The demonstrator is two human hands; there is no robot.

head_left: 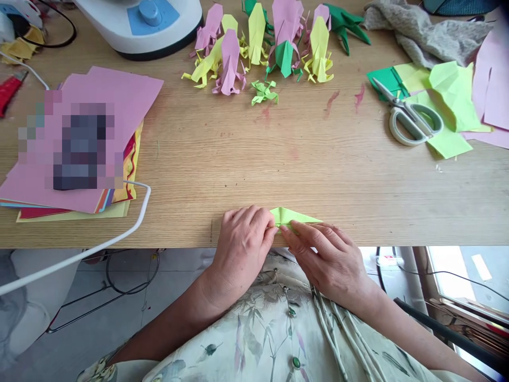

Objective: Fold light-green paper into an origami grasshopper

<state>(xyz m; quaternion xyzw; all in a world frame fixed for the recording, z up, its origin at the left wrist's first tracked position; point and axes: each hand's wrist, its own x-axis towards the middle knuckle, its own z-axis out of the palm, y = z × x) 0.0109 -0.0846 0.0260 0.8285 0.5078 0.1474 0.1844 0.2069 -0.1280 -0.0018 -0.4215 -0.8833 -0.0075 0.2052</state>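
Observation:
A folded piece of light green paper (296,215) lies at the table's front edge, its pointed end toward the right. My left hand (245,233) is closed on the paper's left end, with thumb and forefinger pinched together there. Fingers of my right hand (332,254) are stretched out and press on the paper's near edge. Part of the paper is hidden under both hands.
Several folded paper figures (230,63) in pink, yellow and green stand at the back. Scissors (413,119) lie on green paper sheets at right. At left are a stack of coloured paper (135,87), a white cable (131,228) and a white appliance (107,18).

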